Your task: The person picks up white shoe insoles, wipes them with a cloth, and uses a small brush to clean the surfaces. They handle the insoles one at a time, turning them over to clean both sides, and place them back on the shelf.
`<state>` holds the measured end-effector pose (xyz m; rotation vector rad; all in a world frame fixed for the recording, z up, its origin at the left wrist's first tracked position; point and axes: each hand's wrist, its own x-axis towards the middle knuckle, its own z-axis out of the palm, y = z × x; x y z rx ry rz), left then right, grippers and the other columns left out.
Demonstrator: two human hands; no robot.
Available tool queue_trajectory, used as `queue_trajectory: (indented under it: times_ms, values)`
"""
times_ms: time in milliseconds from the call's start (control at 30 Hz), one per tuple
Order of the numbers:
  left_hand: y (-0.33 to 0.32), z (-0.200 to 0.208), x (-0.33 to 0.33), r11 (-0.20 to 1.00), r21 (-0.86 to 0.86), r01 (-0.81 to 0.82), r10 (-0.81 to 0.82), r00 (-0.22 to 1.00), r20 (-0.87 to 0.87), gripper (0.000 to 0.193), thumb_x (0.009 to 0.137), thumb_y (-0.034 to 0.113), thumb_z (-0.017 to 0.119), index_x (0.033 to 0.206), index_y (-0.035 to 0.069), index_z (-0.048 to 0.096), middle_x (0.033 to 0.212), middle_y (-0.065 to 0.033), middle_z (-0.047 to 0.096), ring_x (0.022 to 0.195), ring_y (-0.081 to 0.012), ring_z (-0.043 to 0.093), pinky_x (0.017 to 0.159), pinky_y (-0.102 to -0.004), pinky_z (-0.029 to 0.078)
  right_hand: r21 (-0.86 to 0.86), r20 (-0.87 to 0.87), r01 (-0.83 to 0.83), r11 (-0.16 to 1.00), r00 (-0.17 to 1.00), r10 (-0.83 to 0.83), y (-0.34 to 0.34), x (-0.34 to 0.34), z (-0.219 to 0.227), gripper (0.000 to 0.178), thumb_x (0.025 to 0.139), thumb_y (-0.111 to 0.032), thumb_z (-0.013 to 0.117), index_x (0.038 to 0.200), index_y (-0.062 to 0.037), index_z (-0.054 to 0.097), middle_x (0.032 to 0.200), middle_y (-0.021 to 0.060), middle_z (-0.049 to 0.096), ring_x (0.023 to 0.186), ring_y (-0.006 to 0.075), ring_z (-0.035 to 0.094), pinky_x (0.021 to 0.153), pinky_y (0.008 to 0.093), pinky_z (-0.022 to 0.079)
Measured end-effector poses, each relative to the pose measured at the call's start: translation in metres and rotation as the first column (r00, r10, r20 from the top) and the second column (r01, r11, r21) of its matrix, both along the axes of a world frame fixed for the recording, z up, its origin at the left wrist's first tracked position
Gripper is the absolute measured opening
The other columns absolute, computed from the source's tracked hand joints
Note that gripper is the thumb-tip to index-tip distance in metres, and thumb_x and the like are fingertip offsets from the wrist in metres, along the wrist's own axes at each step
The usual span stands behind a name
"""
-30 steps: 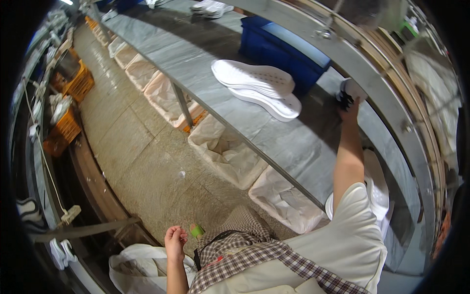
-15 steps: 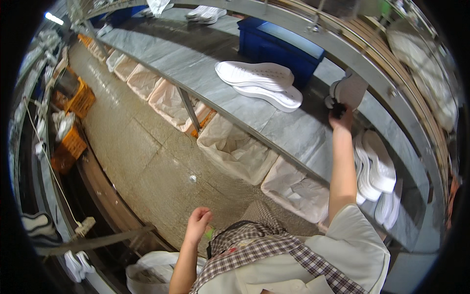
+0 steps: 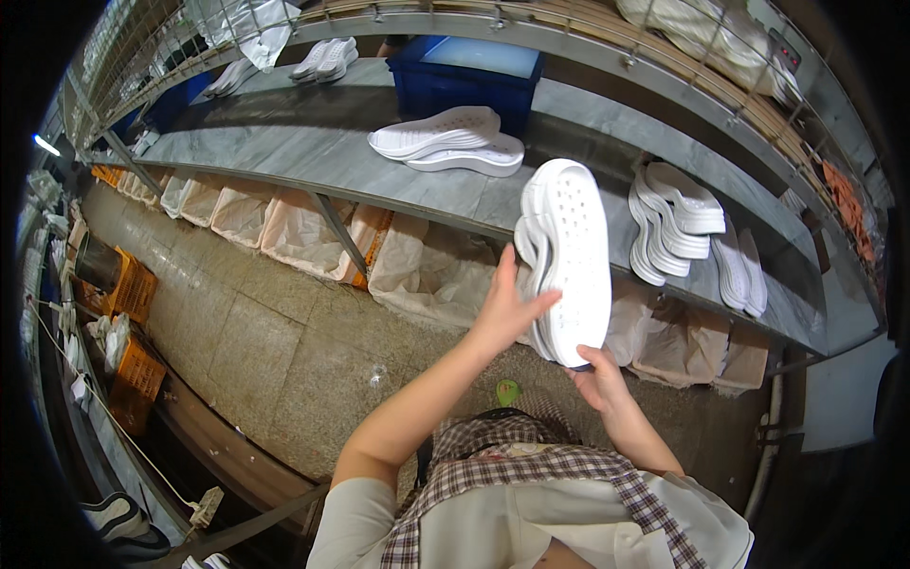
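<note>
A small stack of white shoe soles (image 3: 576, 251) is upright in front of me, off the shelf, the front one showing rows of small holes. My left hand (image 3: 512, 302) grips its left side, thumb toward the front and fingers partly hidden behind. At the lower end my right hand (image 3: 599, 379) is closed on the same stack, thumb on the front face. Something small and dark shows between that end and my right fingers; I cannot make out what it is.
On the grey shelf (image 3: 313, 142) lie a pair of white soles (image 3: 445, 137), a stacked group of soles (image 3: 671, 223) and another pair (image 3: 739, 270). A blue bin (image 3: 464, 85) stands behind. Lined baskets (image 3: 427, 275) sit below; orange crates (image 3: 137, 379) are at left.
My right hand has come back from the far side of the shelf, where it reached toward a pale piece. My left hand has risen, and both now hold the sole stack. The view has turned rightward.
</note>
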<state>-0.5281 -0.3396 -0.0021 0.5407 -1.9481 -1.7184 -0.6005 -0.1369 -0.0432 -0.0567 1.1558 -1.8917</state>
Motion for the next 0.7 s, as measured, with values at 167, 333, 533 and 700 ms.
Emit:
queue_trajectory:
  times_ms: [167,333,533,700]
  values:
    - [0.005,-0.004,-0.032,0.988,0.071,-0.140,0.145,0.987,-0.066,0.088,0.080,0.014,0.070,0.141,-0.004,0.009,0.131,-0.0234,0.041,0.120,-0.0296,0.044,0.098,-0.0391,0.039,0.022,0.009,0.008,1.000,1.000,-0.008,0.006,0.017,-0.021,0.065,0.086,-0.036,0.060,0.135,-0.0062,0.030,0.125,0.0099,0.047,0.114,0.0254,0.048,0.097,0.0397,0.040]
    - [-0.003,-0.004,-0.009,0.916,0.400,0.019,0.107,0.950,-0.292,0.079,0.082,0.001,0.061,0.143,0.006,0.012,0.130,-0.0226,0.042,0.113,-0.0296,0.051,0.092,-0.0387,0.047,-0.080,0.073,0.028,0.996,0.997,-0.022,-0.025,0.004,-0.018,0.060,0.092,-0.050,0.042,0.134,-0.0070,0.040,0.131,0.0081,0.050,0.120,0.0225,0.046,0.100,0.0351,0.037]
    - [-0.023,-0.005,0.051,0.685,0.728,0.005,0.248,0.939,-0.239,0.057,0.091,0.010,0.048,0.139,0.004,0.019,0.129,-0.0205,0.044,0.111,-0.0334,0.054,0.088,-0.0435,0.052,-0.068,-0.113,-0.135,0.988,0.985,0.127,-0.056,0.006,0.028,0.065,0.088,-0.035,0.056,0.136,-0.0010,0.031,0.133,0.0154,0.043,0.122,0.0240,0.043,0.102,0.0376,0.034]
    - [-0.026,-0.017,0.102,0.624,0.781,0.020,0.415,0.839,-0.353,0.049,0.094,0.021,0.041,0.137,0.002,0.026,0.128,-0.0179,0.046,0.113,-0.0302,0.052,0.095,-0.0408,0.045,-0.146,-0.179,-0.270,0.952,0.953,0.243,-0.081,0.039,0.067,0.060,0.085,-0.023,0.061,0.130,-0.0034,0.027,0.125,0.0165,0.044,0.118,0.0246,0.045,0.097,0.0385,0.040]
